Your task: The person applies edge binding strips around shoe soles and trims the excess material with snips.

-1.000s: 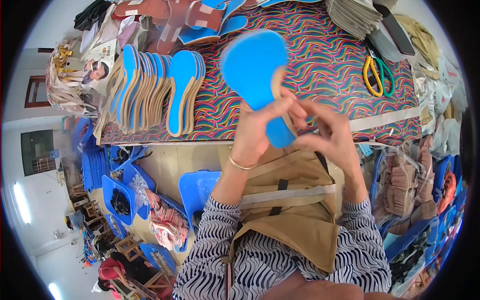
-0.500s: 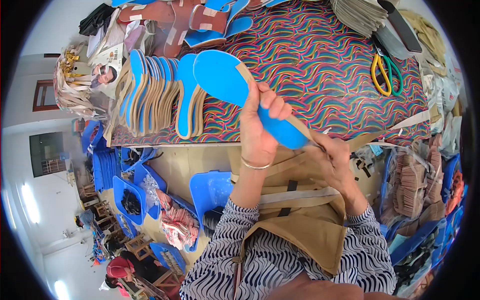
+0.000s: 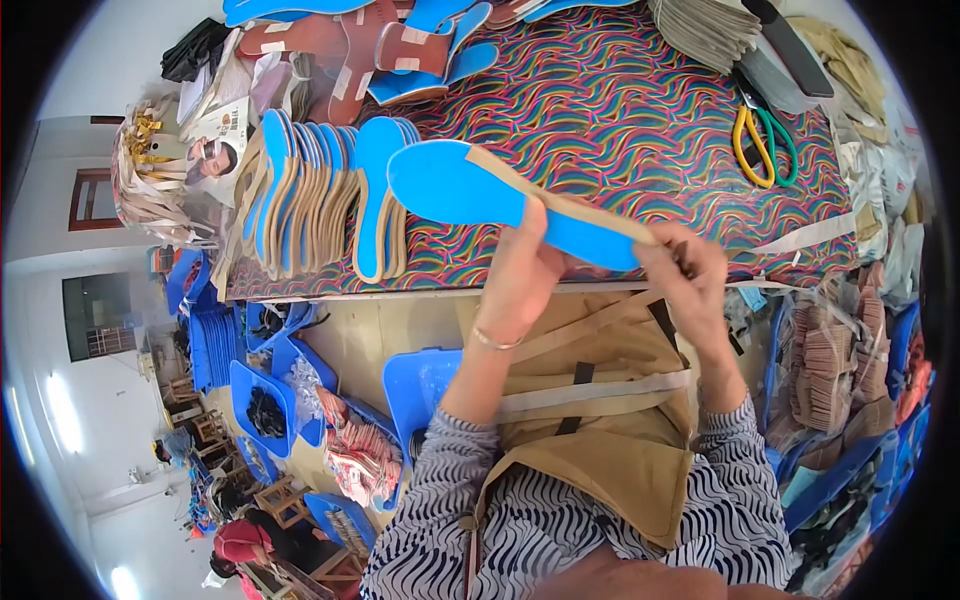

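A tabletop (image 3: 620,130) with a wavy multicoloured pattern spans the view, and beyond its left end is a room with pale walls (image 3: 115,420), lit ceiling lamps (image 3: 64,412), blue bins (image 3: 262,408) and a person (image 3: 240,540) in red. A blue insole (image 3: 450,185) with a tan edge strip (image 3: 570,207) is held slantwise above the near edge, broad end to the left. The left hand (image 3: 520,280) clamps its middle, thumb on the blue face and other fingers mostly hidden behind; the right hand (image 3: 690,280) has thumb and fingers together at the narrow end, beside the strip. The broad end overlaps the small insole stack (image 3: 375,215) in view; whether they touch I cannot tell. Left of that stack, a long insole row (image 3: 305,205) stands by the left edge. Red-brown pieces (image 3: 350,65) lie toward the far edge. Patterned surface shows from the insole to the scissors (image 3: 765,145) near the right edge, with a pale strip (image 3: 810,235) at the near right corner. Both wrists are on the near side of the edge, above a tan apron (image 3: 600,440).
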Available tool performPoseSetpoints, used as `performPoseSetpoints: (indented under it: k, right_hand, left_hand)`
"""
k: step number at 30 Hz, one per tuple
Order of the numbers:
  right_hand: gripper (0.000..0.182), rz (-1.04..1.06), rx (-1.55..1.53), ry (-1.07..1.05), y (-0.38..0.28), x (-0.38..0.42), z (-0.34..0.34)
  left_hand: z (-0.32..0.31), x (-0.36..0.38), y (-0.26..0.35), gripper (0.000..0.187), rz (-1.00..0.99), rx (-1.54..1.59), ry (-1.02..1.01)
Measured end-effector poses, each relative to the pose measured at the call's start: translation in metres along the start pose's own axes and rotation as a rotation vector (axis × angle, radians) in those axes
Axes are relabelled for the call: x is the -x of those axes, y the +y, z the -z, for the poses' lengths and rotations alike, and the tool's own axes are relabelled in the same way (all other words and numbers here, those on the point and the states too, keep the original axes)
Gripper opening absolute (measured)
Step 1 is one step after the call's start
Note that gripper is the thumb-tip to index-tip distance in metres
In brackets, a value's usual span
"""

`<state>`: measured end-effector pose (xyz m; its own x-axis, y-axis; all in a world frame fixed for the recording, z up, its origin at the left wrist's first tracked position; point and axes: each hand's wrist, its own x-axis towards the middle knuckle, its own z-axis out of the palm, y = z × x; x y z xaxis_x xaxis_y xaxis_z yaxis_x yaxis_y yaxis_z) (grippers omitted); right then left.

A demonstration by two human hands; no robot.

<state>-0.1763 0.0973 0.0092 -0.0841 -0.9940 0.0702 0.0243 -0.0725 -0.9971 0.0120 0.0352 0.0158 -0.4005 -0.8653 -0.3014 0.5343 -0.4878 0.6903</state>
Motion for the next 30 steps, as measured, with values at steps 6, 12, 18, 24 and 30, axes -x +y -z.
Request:
performPoseSetpoints:
  k: [6, 12, 18, 24, 30]
  right_hand:
    - [0.012, 0.054, 0.06, -0.129, -0.018, -0.019, 0.021]
    - [0.016, 0.22, 0.268, -0.389, -0.029, -0.024, 0.014]
    - [0.019, -0.299, -0.057, -0.521, -0.049, -0.038, 0.055]
    - [0.017, -0.124, -0.139, -0.164, -0.032, -0.025, 0.077]
    - [0.013, -0.117, -0.269, 0.052, -0.017, 0.01, 0.017]
  left_hand:
    - [-0.028, 0.042, 0.051, 0.056, -0.452, -1.325, -0.332]
    - [-0.028, -0.002, 0.076, 0.055, -0.105, -1.778, -0.651]
    - [-0.006, 0.009, 0.07, 0.029, -0.021, -1.71, -0.662]
    - [-0.006, 0.037, 0.047, 0.029, 0.016, -1.313, -0.499]
    - [-0.027, 0.038, 0.026, 0.026, 0.029, -0.607, -0.163]
